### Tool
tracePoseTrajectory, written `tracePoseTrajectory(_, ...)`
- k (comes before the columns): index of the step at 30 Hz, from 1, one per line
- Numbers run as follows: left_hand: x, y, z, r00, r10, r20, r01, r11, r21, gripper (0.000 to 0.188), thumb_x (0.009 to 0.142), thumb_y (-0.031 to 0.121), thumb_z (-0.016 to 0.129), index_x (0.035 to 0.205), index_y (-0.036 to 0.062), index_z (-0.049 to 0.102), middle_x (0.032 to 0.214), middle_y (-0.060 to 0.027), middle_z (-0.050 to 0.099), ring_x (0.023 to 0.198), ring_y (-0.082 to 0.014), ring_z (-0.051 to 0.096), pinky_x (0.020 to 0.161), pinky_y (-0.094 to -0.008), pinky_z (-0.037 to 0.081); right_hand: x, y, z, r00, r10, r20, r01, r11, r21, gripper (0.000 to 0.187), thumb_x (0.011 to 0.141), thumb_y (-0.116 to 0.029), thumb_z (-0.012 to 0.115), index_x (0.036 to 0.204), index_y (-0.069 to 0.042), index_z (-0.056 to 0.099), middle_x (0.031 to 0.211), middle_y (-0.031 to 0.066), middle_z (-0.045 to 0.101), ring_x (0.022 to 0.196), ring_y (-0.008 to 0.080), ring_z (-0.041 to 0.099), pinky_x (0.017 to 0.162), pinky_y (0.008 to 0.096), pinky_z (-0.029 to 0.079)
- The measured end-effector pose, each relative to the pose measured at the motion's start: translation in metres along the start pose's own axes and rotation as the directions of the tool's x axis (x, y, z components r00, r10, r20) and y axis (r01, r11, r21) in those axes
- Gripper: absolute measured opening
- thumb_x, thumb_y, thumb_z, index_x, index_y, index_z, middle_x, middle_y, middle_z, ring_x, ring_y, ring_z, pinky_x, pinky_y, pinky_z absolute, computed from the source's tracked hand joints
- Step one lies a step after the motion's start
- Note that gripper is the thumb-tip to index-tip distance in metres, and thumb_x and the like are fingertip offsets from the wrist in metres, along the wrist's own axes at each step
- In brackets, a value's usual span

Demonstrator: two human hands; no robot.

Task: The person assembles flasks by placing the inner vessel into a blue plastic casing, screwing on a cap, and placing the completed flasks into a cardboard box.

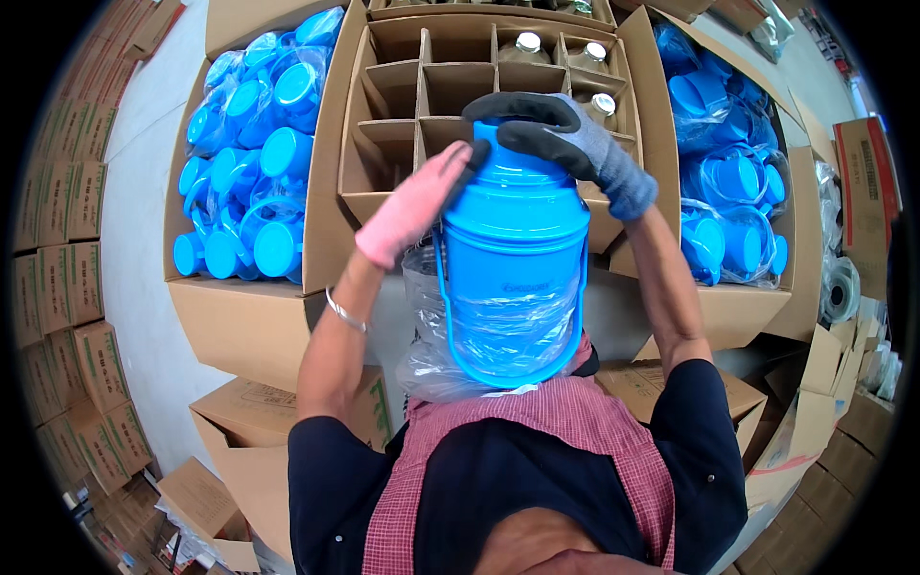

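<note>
A large blue jug (pixel 516 225) with a stepped shoulder and a blue carrying handle (pixel 450 331) stands against my apron, its lower part wrapped in clear plastic (pixel 426 350). My right hand (pixel 575 144), in a blue-grey glove with black coating, curls its fingers round the narrow blue top (pixel 491 142). From the left, my left hand (pixel 414 206), in a pink glove with black coating, presses its fingers together along the side of that top and shoulder. Its thumb is hidden.
Ahead is a divided carton (pixel 369 201) with several white-capped clear bottles (pixel 527 46) in its right cells. Open cartons of blue bagged mugs flank it, one left (pixel 321 211), one right (pixel 800 220). Stacked boxes (pixel 72 220) line the far left; more cartons (pixel 240 422) sit beside me.
</note>
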State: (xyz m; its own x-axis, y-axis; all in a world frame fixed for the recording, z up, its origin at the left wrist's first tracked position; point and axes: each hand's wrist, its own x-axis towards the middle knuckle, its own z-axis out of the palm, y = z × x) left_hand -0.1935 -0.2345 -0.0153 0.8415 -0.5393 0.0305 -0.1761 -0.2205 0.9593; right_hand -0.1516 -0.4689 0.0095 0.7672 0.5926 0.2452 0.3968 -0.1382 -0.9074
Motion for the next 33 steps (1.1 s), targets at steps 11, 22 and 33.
tracePoseTrajectory(11,-0.026,0.041,0.043,0.976,-0.016,-0.216,0.128,0.847,0.516,0.046,0.097,0.028,0.048,0.133,0.0012,0.040,0.127,-0.0275,0.051,0.114,-0.0427,0.053,0.095,-0.0440,0.045,-0.034,0.037,0.024,0.948,0.222,-0.226,-0.034,0.780,0.624,0.044,0.085,-0.028,0.061,0.118,0.000,0.061,0.116,0.0155,0.063,0.106,0.0227,0.059,0.094,0.0332,0.046)
tracePoseTrajectory(22,-0.030,0.004,0.072,0.990,-0.084,0.116,0.136,0.803,-0.580,0.037,0.098,0.019,0.048,0.131,0.0021,0.045,0.125,-0.0129,0.054,0.113,-0.0230,0.053,0.098,-0.0323,0.043,-0.035,-0.164,-0.023,0.957,-0.224,0.182,0.274,0.903,-0.330,0.109,0.047,-0.056,0.085,0.134,-0.002,0.048,0.113,0.0162,0.057,0.101,0.0302,0.058,0.087,0.0377,0.045)
tracePoseTrajectory(33,-0.094,-0.006,0.056,0.989,-0.124,-0.079,0.072,0.877,-0.476,0.033,0.099,0.024,0.046,0.122,0.0017,0.053,0.105,-0.0087,0.064,0.095,-0.0164,0.064,0.084,-0.0295,0.053,-0.078,-0.176,0.015,0.975,-0.134,-0.175,0.054,0.916,-0.398,0.055,0.074,-0.037,0.074,0.119,-0.008,0.062,0.100,0.0132,0.064,0.086,0.0260,0.065,0.078,0.0370,0.052)
